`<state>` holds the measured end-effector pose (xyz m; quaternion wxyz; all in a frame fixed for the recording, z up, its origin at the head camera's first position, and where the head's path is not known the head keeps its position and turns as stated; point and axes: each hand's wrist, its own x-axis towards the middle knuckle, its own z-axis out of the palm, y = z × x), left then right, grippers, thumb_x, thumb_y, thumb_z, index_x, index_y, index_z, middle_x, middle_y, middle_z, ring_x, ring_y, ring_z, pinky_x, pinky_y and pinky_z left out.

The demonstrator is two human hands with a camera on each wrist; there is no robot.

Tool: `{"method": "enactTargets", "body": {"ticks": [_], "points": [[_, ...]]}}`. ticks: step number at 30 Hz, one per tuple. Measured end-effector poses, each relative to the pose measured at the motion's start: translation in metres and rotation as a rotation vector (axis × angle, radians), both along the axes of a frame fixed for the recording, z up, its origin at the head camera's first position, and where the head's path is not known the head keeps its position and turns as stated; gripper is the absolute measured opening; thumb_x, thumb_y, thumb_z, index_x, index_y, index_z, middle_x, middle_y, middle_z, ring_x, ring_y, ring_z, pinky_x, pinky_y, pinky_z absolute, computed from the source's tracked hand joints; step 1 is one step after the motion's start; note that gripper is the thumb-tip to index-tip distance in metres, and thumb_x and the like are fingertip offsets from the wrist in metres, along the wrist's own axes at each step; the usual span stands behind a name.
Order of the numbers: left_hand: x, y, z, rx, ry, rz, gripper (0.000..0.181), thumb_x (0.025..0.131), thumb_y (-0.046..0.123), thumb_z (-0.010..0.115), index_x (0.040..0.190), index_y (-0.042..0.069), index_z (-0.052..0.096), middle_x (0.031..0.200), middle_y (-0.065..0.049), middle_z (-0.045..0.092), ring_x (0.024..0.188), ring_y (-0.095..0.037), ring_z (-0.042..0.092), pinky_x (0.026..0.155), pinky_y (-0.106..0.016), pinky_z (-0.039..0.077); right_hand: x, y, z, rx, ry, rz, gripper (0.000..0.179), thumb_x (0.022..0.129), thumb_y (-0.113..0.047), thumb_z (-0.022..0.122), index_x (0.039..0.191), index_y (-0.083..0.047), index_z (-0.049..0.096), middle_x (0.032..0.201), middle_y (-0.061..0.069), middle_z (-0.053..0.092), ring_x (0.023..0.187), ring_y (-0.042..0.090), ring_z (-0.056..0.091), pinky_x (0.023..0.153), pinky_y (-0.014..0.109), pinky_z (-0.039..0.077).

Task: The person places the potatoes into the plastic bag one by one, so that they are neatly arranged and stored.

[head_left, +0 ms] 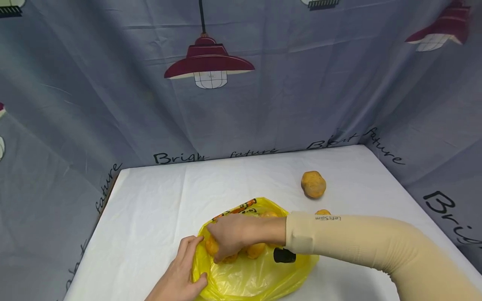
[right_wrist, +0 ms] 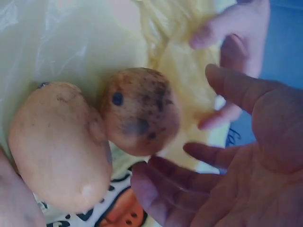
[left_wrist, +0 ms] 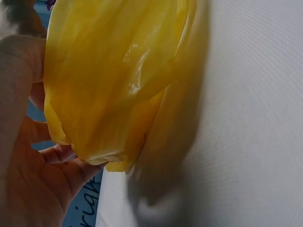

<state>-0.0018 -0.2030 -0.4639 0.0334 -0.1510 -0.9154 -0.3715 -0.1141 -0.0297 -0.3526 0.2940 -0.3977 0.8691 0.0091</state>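
Observation:
A yellow plastic bag (head_left: 248, 280) lies on the table with its mouth spread, several potatoes inside. At the bag's left edge my left hand (head_left: 180, 269) holds the rim; the left wrist view shows its fingers (left_wrist: 78, 172) against the yellow film. My right hand (head_left: 231, 234) reaches into the bag among the potatoes. In the right wrist view the fingers and thumb of that hand (right_wrist: 236, 165) are parted, with fingertips right beside a dark-spotted potato (right_wrist: 140, 111). A larger, smooth potato (right_wrist: 61, 146) sits against the spotted one.
One potato (head_left: 314, 184) stands on the white tabletop (head_left: 150, 209) behind the bag, to the right. Another potato (head_left: 322, 212) is partly hidden by the right sleeve (head_left: 350, 234). Grey-blue curtains (head_left: 301, 104) with printed lamps hang around the table's back and sides.

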Motion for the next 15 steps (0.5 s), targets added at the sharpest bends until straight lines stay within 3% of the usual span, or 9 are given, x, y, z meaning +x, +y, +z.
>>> {"method": "enactTargets", "body": {"ticks": [9,15], "points": [[0.002,-0.001,0.002,0.004,-0.051,0.0,0.081,0.073,0.011,0.073,0.147,0.003,0.041,0.135,0.001,0.037,0.101,-0.008,0.054,0.085,-0.029,0.051,-0.01,0.024,0.04,-0.11,-0.007,-0.033,0.06,0.088,-0.055,0.07,0.133,-0.016,0.06,0.114,-0.003,0.064,0.098,0.013,0.062,0.086,0.036,0.052],[0.002,-0.001,0.003,-0.019,-0.043,0.011,0.08,0.073,0.013,0.074,0.147,0.003,0.042,0.136,0.004,0.037,0.1,-0.009,0.054,0.085,-0.03,0.051,-0.014,0.041,0.061,-0.17,-0.016,-0.064,0.061,0.09,-0.054,0.068,0.136,-0.017,0.059,0.125,0.0,0.063,0.107,0.015,0.06,0.093,0.039,0.049]]}}
